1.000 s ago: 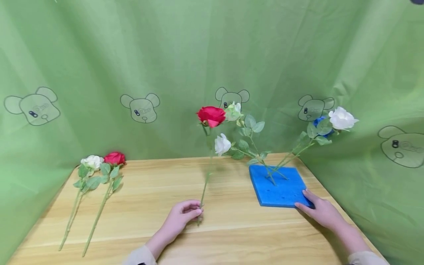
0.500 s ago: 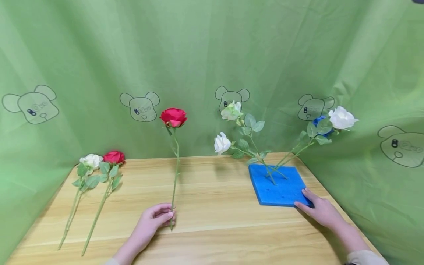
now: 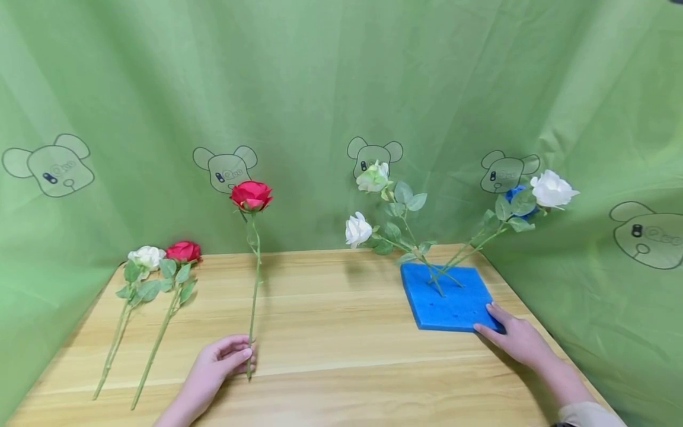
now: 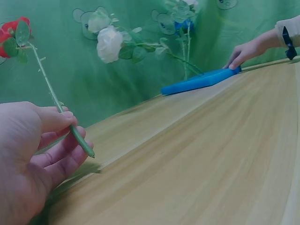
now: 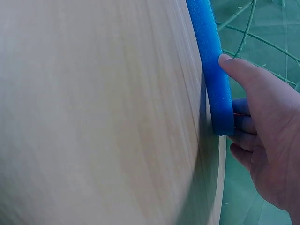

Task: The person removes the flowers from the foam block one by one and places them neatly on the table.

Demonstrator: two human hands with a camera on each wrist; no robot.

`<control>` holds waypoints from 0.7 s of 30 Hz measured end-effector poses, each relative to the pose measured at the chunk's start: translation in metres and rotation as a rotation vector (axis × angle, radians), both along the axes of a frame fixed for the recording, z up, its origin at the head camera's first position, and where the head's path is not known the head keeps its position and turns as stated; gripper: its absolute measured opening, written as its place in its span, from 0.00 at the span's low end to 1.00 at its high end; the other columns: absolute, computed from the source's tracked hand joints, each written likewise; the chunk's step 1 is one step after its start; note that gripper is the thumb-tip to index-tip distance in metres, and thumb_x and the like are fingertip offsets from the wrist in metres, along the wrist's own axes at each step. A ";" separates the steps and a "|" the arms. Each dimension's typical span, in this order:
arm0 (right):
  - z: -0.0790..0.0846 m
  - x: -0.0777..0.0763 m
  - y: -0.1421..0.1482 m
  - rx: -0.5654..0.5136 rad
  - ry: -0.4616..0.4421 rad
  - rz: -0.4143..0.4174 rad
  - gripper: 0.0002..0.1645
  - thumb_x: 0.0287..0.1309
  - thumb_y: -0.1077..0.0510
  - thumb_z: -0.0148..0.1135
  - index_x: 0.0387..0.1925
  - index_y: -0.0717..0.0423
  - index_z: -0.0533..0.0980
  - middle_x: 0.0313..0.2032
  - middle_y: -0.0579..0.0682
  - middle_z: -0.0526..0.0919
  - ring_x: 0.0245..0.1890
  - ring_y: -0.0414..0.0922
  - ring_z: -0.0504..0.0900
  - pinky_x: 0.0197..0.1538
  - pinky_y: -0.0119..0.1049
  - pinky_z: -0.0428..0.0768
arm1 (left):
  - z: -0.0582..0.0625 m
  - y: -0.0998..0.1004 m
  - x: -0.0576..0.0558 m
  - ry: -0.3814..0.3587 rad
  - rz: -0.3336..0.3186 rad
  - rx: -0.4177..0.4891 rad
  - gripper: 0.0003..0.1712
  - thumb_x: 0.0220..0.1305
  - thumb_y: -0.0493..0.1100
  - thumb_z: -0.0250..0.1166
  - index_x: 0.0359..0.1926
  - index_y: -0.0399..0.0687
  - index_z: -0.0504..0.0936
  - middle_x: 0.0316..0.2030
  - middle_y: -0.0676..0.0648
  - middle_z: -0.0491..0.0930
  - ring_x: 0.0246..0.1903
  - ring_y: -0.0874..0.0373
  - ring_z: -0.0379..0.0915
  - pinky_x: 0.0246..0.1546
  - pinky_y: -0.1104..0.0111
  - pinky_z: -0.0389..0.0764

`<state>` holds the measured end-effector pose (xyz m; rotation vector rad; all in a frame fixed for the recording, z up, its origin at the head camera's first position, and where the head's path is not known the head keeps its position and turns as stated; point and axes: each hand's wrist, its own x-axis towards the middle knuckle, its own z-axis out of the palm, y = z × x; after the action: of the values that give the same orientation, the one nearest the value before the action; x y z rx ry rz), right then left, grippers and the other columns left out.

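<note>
Between thumb and fingers, my left hand [image 3: 221,363] pinches the stem of a red artificial rose [image 3: 251,196] near its lower end. The rose stands nearly upright, bloom at the top; in the left wrist view the cut end of the rose stem [image 4: 83,141] pokes out below the fingers, above the table. At the right, my right hand [image 3: 522,341] holds the near right corner of a blue foam block [image 3: 443,313], which lies flat. The right wrist view has the thumb [image 5: 234,65] against the foam and the other fingers around its corner, partly hidden.
Several white roses [image 3: 552,190] and a blue rose [image 3: 514,203] stand tilted in the foam, which has small holes. A white rose [image 3: 146,258] and another red rose [image 3: 184,251] lie at left on the wooden table [image 3: 331,332]. Green curtain [image 3: 299,89] surrounds the table.
My left hand has moved left and slightly nearer with the red rose, away from the white roses in the foam. My right hand and the foam block have stayed in place.
</note>
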<state>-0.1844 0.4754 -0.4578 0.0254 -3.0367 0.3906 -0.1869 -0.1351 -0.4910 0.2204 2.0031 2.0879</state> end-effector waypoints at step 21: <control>-0.003 0.000 0.001 -0.012 0.019 0.007 0.48 0.63 0.35 0.57 0.66 0.71 0.63 0.65 0.73 0.65 0.60 0.74 0.67 0.58 0.68 0.70 | 0.007 -0.043 0.010 -0.160 0.024 0.013 0.26 0.66 0.38 0.63 0.59 0.27 0.70 0.40 0.52 0.84 0.39 0.59 0.83 0.44 0.67 0.86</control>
<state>-0.1847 0.4760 -0.4610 0.0390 -3.0162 0.4062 -0.1773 -0.1784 -0.4837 0.0303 1.9092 2.0626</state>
